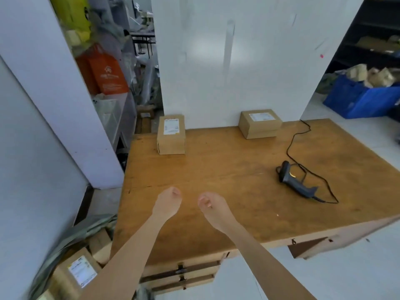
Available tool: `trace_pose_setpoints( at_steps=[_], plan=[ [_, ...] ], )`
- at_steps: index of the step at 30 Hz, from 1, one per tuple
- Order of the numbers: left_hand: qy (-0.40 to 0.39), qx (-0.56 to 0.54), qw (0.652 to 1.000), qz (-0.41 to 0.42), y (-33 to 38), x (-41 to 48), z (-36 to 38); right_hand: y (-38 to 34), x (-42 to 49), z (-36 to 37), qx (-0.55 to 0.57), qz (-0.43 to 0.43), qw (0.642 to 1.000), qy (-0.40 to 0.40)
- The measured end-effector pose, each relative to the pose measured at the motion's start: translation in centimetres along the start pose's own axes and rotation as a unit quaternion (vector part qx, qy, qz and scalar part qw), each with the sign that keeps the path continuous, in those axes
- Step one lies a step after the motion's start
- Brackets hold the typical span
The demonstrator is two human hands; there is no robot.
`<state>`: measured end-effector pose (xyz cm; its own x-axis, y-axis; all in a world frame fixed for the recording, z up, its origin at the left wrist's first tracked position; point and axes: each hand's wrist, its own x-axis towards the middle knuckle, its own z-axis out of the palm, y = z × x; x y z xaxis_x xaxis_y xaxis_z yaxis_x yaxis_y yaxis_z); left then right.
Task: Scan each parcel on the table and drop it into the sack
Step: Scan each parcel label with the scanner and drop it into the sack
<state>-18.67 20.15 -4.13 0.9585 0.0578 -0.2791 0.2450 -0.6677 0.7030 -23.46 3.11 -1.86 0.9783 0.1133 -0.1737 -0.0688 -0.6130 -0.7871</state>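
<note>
Empty-handed over the table [227,169]: left hand [167,202] and right hand [211,207] side by side, fingers loosely curled, gripping nothing, both well left of the scanner [296,180] and a little nearer the body than its head.

On its side, the scanner, untouched. Long axis slanting, with the head toward the far left and the handle toward the near right, so the head end points roughly back at the hands. Cable [287,150] looping around the handle, then off toward the far edge.

Right hand the nearer one to the scanner, with only bare wood between; left hand farther by the width of its neighbour. Likely next move, judging by the layout: a reach to the right with the right hand, taking the handle from its near side and minding the cable loop beside it.

Two parcels not yet scanned, both label-up. Left parcel [171,135] far to the left of the scanner and beyond it, long axis running away from the body, more in line with the left hand. Right parcel [259,123] beyond the scanner, slightly left, long axis running across.

Sack [71,237] far left of the scanner, down beside the table, mouth open, with a bagged parcel [80,271] showing label-up.
</note>
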Motion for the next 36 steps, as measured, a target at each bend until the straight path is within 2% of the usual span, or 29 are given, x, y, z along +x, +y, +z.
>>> trace_pose_setpoints(
  at_steps=[10, 20, 29, 36],
  plan=[
    [0.002, 0.038, 0.998, 0.058, 10.1, 12.5, 4.1, 4.4, 12.4, -10.5, -0.090, -0.009, 0.996, 0.018],
    [-0.070, 0.060, 0.992, 0.085, 19.9, 22.8, 10.9, 9.4, 22.0, -20.8, -0.128, 0.044, 0.990, 0.047],
    [-0.055, 0.109, 0.990, 0.070, 25.7, 29.0, 16.5, 16.2, 28.1, -28.9, -0.144, 0.053, 0.987, 0.043],
    [-0.036, 0.122, 0.992, 0.016, 30.7, 31.9, 20.9, 21.6, 33.0, -36.0, -0.215, 0.052, 0.974, 0.046]
  ],
)
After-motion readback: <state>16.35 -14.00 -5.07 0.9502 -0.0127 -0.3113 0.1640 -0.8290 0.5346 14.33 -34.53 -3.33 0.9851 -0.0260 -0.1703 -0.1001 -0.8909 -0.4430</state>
